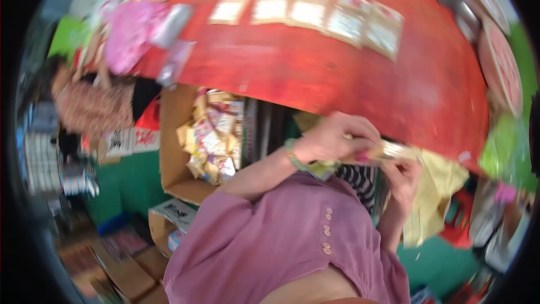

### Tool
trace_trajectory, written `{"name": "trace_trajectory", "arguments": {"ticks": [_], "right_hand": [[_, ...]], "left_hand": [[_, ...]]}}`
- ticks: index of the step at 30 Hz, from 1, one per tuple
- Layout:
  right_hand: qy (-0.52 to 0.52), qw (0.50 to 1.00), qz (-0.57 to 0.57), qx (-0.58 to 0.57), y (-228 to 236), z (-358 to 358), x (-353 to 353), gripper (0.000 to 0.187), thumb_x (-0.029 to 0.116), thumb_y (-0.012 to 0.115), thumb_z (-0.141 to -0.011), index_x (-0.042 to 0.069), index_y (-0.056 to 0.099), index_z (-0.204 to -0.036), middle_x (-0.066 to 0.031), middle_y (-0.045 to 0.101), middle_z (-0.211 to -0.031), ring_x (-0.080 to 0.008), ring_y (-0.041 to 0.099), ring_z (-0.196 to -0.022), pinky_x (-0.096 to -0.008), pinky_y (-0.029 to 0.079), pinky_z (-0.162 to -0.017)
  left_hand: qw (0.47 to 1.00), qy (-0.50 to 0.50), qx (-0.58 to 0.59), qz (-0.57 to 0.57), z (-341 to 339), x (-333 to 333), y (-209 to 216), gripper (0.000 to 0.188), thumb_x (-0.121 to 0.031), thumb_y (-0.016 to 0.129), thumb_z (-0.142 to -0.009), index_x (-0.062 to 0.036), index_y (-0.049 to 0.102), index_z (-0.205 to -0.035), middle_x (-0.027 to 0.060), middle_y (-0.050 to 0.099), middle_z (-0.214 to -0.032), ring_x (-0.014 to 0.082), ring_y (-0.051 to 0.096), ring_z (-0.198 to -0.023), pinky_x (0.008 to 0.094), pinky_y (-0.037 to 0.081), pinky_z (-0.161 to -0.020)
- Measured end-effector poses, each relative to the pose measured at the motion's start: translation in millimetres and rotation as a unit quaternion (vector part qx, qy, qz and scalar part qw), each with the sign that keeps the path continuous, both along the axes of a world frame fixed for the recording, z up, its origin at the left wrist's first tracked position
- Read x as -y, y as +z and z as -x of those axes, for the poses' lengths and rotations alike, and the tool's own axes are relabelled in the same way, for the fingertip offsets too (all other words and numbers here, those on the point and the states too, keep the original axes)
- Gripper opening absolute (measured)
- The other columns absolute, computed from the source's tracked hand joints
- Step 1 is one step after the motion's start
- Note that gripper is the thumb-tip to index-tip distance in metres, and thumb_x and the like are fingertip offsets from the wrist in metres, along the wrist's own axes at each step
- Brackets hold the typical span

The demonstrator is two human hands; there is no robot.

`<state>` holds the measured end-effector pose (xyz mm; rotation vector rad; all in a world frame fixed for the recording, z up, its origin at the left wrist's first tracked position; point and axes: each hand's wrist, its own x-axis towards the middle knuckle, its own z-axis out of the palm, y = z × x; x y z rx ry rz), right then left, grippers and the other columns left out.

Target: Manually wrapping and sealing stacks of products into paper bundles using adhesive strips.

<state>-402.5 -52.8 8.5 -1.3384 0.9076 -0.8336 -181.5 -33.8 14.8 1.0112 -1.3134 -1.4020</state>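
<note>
A small flat packet [391, 150], tan with a shiny pale face, is held between my hands at the near edge of the red table. My left hand [342, 139], with a green bangle at the wrist, pinches its left end. The right hand [403, 179] grips the packet from below and to the right, fingers curled round it. Motion blur hides the packet's details. Along the far side of the red table [315, 73] lie several similar tan packets [308, 7] with clear windows, set in a row.
To my left, below the table edge, stands an open cardboard box [173, 160] full of small packets [215, 132]. A pink plastic bag [130, 32] lies at the table's far left, near another person [101, 101]. Yellowish sacking [433, 197] hangs at right.
</note>
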Motion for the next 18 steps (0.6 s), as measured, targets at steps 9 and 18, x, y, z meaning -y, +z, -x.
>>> {"name": "trace_trajectory", "arguments": {"ticks": [9, 18], "right_hand": [[0.14, 0.977, 0.04, 0.158, 0.7, -41.3, 3.9, 0.02, 0.001, 0.075, -0.074, -0.002, 0.068, -0.093, -0.0097, 0.066, -0.09, -0.0182, 0.059, -0.083, -0.0293, 0.045, -0.075], [0.15, 0.981, -0.034, 0.119, 0.5, -48.2, -1.9, 0.025, 0.008, 0.078, -0.073, -0.001, 0.065, -0.093, -0.0064, 0.063, -0.09, -0.0152, 0.056, -0.082, -0.0288, 0.044, -0.075]], "left_hand": [[0.998, 0.047, -0.01, 0.041, -26.9, -33.2, -1.7, 0.014, -0.01, 0.062, -0.088, 0.0013, 0.068, -0.095, 0.0048, 0.065, -0.083, 0.0115, 0.06, -0.075, 0.0248, 0.048, -0.067], [0.991, 0.076, 0.005, 0.11, -31.2, -45.2, -6.4, 0.015, -0.006, 0.057, -0.088, 0.0008, 0.069, -0.095, 0.0064, 0.064, -0.083, 0.01, 0.056, -0.063, 0.0241, 0.045, -0.058]]}}
